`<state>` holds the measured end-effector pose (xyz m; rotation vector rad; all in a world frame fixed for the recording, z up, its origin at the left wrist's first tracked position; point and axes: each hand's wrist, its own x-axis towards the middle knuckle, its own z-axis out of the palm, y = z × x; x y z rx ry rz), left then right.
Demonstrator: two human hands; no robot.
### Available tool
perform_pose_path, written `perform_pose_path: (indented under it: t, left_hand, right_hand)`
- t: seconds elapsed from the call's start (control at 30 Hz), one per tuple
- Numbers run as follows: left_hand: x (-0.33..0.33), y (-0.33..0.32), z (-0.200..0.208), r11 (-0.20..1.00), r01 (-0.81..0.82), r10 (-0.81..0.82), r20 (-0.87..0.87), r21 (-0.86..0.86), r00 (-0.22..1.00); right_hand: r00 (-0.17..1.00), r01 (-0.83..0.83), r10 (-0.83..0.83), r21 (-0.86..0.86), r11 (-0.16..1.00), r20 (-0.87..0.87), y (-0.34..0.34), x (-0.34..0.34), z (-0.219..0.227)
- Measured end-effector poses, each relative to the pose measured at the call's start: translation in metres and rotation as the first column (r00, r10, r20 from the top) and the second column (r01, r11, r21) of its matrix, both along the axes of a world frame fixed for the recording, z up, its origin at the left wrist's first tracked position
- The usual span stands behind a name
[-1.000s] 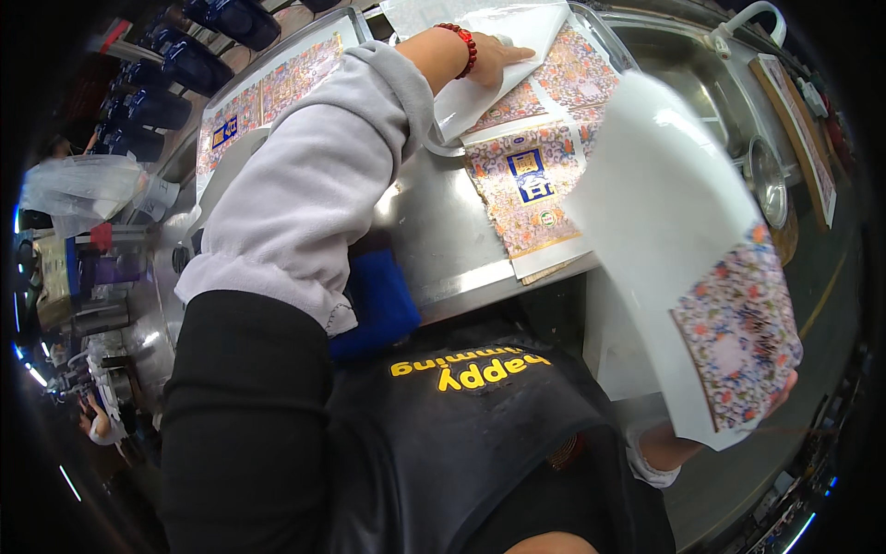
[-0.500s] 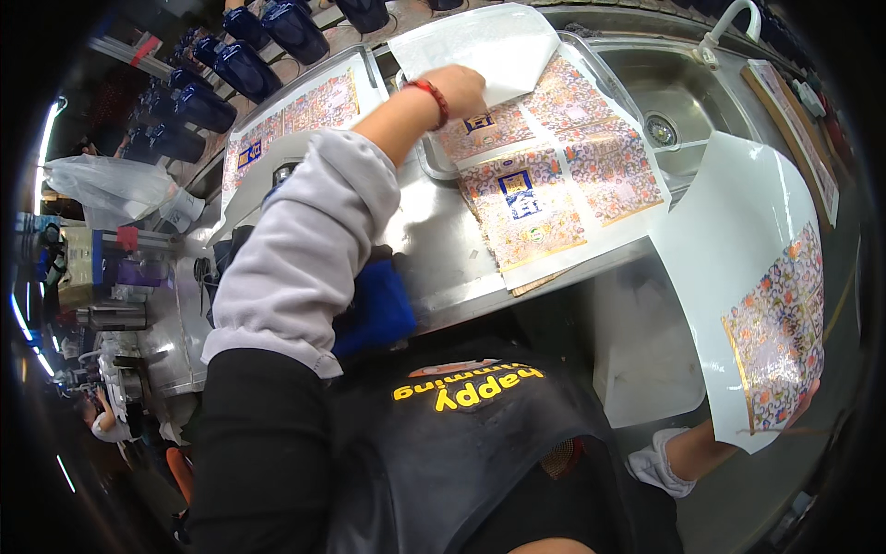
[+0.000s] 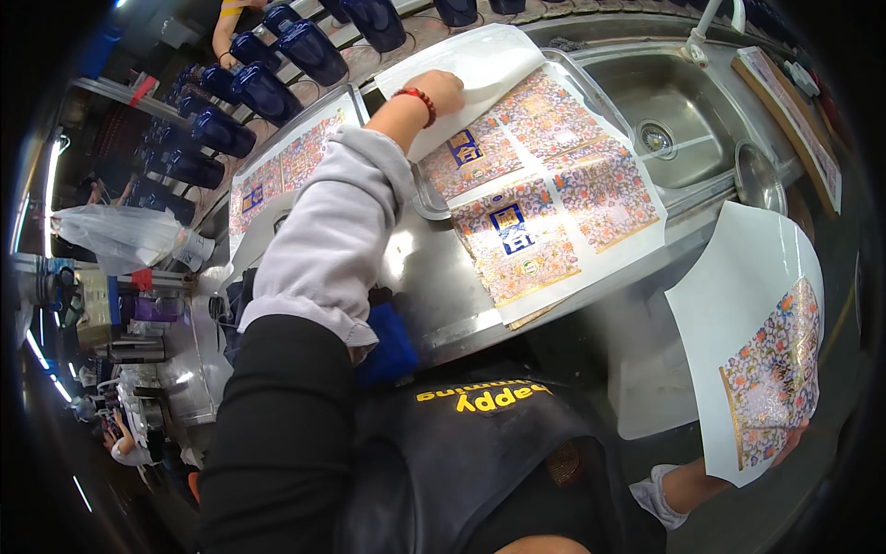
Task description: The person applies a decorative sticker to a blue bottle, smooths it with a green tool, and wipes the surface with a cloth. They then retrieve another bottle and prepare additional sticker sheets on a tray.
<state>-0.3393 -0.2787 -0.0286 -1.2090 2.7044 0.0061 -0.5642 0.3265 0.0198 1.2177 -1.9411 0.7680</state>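
Note:
My left hand (image 3: 441, 91) is closed at the near edge of a white sheet (image 3: 489, 54), over the far part of the printed stack. The white sheet curls back at its right end. Under and beside it lies a floral decal sheet (image 3: 591, 189) with orange flowers, gold borders and blue label panels, on a metal counter. Low at the right, my right hand (image 3: 791, 445) grips the lower edge of a separate floral decal sheet (image 3: 775, 379), which bows upward with its white margin above. Most of that hand's fingers are hidden behind the sheet.
A steel sink (image 3: 646, 111) with a white tap (image 3: 709, 28) sits beyond the stack at the right. Several dark blue bottles (image 3: 312, 54) line the far left. Another decal sheet (image 3: 309, 148) lies left of my arm. A blue cloth (image 3: 386, 346) hangs by the counter edge.
The view has shifted slightly. My left hand has moved a little left with the white sheet, which now lies lower. The sheet in my right hand has swung down, away from the counter.

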Motion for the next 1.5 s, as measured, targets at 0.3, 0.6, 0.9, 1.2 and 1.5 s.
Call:
perform_pose_path:
  t: [0.3,0.6,0.9,1.2,1.5]
  left_hand:
    - [0.051,-0.078,0.129,0.962,0.166,-0.041,-0.487,0.217,0.872]
    - [0.016,0.016,0.198,0.896,0.418,-0.163,-0.762,0.152,0.626]
    - [-0.147,0.227,0.141,0.159,0.954,0.084,-0.966,0.256,0.245]
    - [-0.256,0.418,-0.039,0.538,0.636,-0.048,-0.732,0.554,0.679]
    - [-0.062,0.348,-0.040,0.787,0.582,-0.284,-0.719,0.203,0.635]
  right_hand:
    - [0.997,-0.073,0.073,-0.096,0.993,-0.010,0.011,-0.023,-0.016]
    - [0.969,-0.008,0.016,0.033,0.999,-0.248,0.025,-0.028,-0.006]
    - [0.947,0.253,-0.294,-0.263,0.931,-0.131,0.103,-0.038,-0.002]
    - [0.897,0.441,-0.427,-0.324,0.837,0.119,0.181,-0.020,-0.035]
    - [0.927,0.367,-0.322,-0.296,0.882,0.192,0.162,-0.078,-0.053]
